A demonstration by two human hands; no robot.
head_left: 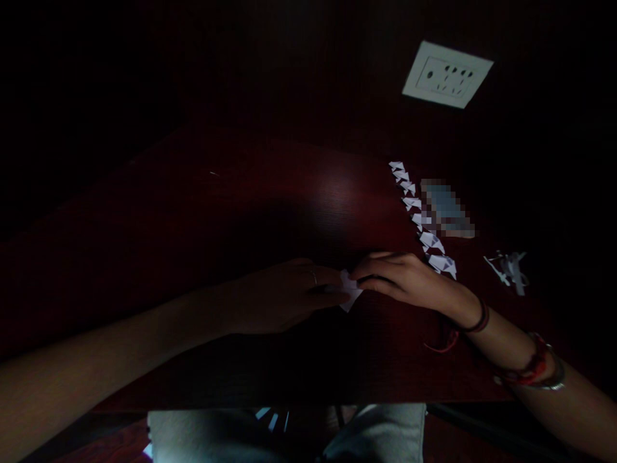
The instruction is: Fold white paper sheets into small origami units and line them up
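A small white folded paper piece (349, 290) lies on the dark red-brown table (216, 212), pinched between both hands. My left hand (284, 297) has a ring and its fingers are closed on the paper's left side. My right hand (407, 280) grips the paper's right side with bent fingers. Bracelets sit on my right wrist. A row of several finished white folded paper pieces (423, 218) runs diagonally just beyond my right hand.
A white wall socket plate (447, 74) sits at the back right. A blurred flat object (446, 207) lies beside the paper row. White paper scraps (508, 270) lie at the right. The scene is very dark. The table's front edge lies near my lap.
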